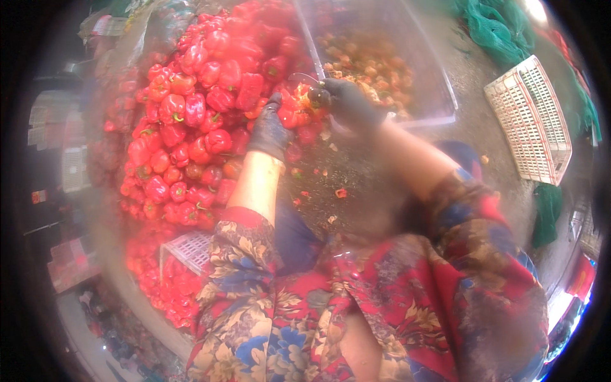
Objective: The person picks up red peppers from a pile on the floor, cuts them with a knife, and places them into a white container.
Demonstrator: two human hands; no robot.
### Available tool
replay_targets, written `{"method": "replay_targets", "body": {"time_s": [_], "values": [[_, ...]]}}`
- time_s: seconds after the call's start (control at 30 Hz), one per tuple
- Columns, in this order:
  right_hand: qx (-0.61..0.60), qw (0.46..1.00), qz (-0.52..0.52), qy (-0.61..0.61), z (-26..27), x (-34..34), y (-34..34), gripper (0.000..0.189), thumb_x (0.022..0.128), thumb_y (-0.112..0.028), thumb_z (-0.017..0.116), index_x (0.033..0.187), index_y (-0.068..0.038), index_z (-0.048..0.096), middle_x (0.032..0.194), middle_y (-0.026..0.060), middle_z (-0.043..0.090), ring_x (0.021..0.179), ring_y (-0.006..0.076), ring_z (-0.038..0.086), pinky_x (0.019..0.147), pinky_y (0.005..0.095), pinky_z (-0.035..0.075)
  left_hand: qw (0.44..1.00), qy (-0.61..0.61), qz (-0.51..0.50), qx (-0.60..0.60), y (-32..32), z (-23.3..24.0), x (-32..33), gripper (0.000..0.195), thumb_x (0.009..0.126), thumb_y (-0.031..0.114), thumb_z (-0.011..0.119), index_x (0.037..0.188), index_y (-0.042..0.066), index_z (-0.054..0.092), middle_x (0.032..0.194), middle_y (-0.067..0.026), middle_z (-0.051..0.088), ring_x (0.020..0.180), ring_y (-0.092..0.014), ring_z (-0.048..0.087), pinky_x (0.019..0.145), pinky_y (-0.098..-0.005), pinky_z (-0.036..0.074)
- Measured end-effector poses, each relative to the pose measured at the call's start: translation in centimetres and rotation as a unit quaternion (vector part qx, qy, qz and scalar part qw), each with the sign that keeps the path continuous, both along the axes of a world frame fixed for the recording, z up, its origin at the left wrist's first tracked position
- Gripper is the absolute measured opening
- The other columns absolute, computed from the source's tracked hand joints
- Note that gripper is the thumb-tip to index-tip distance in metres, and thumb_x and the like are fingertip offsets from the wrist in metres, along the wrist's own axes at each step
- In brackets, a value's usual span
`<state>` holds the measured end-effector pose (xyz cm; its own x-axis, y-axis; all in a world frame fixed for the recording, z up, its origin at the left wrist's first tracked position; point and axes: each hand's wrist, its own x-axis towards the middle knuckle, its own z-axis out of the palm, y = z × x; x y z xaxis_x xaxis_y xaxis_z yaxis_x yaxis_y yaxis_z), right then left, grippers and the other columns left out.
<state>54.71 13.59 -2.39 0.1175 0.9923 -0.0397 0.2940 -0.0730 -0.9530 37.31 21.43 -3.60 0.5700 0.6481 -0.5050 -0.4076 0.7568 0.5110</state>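
A dark glove covers my left hand, which grips a red bell pepper at the edge of the pepper heap. The pepper is cut open, and its pale orange inside faces my right hand, also gloved. Out of that right fist a thin curved metal tool reaches over the pepper; its exact kind is hard to tell through the haze. Right behind my right hand stands a pale plastic bin with many orange-yellow pepper cores in it.
A white slatted plastic crate sits tilted on the floor at right, near green netting. Another white crate lies among peppers at lower left. Pepper scraps dot the wet floor before my knees.
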Motion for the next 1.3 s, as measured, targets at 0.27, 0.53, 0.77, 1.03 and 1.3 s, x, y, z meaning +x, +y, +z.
{"method": "replay_targets", "body": {"time_s": [0.27, 0.53, 0.77, 1.03, 1.3], "values": [[0.204, 0.976, -0.018, 0.077, -10.8, 3.5, 0.4, 0.018, 0.085, -0.014, 0.056, 0.098, -0.003, 0.061, 0.080, 0.0081, 0.062, 0.058, 0.0206, 0.058, 0.049, 0.0340, 0.048, 0.991, 0.088, -0.008, 0.097, -0.1, -0.6, -0.2, 0.022, 0.097, 0.022, 0.048, 0.106, 0.005, 0.057, 0.102, -0.0080, 0.063, 0.091, -0.019, 0.063, 0.078, -0.0331, 0.054], [0.206, 0.966, -0.096, 0.127, -12.7, 5.4, -1.6, 0.018, 0.089, -0.015, 0.055, 0.098, 0.000, 0.055, 0.078, 0.0088, 0.059, 0.059, 0.0214, 0.059, 0.053, 0.0361, 0.053, 0.976, 0.098, -0.038, 0.190, 1.6, -2.1, -1.1, 0.030, 0.100, 0.025, 0.044, 0.116, 0.003, 0.055, 0.105, -0.0090, 0.062, 0.094, -0.019, 0.062, 0.076, -0.0300, 0.055], [-0.070, 0.758, -0.175, 0.624, -5.4, 3.6, 0.5, 0.018, 0.091, -0.020, 0.055, 0.103, -0.007, 0.053, 0.080, 0.0031, 0.055, 0.063, 0.0141, 0.056, 0.060, 0.0298, 0.051, 0.990, -0.129, -0.029, 0.049, -1.0, 2.4, 0.8, 0.049, 0.096, 0.040, 0.048, 0.129, 0.005, 0.044, 0.125, -0.0155, 0.054, 0.113, -0.027, 0.055, 0.094, -0.0401, 0.049], [-0.032, 0.767, -0.046, 0.639, 5.7, -0.4, -0.3, 0.027, 0.093, -0.026, 0.052, 0.106, -0.002, 0.057, 0.094, 0.0092, 0.064, 0.081, 0.0196, 0.064, 0.072, 0.0353, 0.056, 0.851, 0.166, -0.047, 0.497, -0.1, 3.8, 0.5, 0.056, 0.078, 0.025, 0.072, 0.122, 0.003, 0.046, 0.117, -0.0115, 0.056, 0.108, -0.026, 0.057, 0.090, -0.0372, 0.050], [-0.025, 0.972, -0.082, 0.218, -0.9, -1.6, 1.1, 0.025, 0.087, -0.029, 0.056, 0.106, -0.013, 0.061, 0.102, 0.0078, 0.061, 0.096, 0.0251, 0.059, 0.078, 0.0403, 0.049, 0.982, -0.144, -0.013, 0.120, 1.1, 2.1, 1.4, 0.046, 0.096, 0.037, 0.047, 0.128, 0.004, 0.046, 0.125, -0.0145, 0.055, 0.112, -0.028, 0.055, 0.097, -0.0411, 0.047]]}}
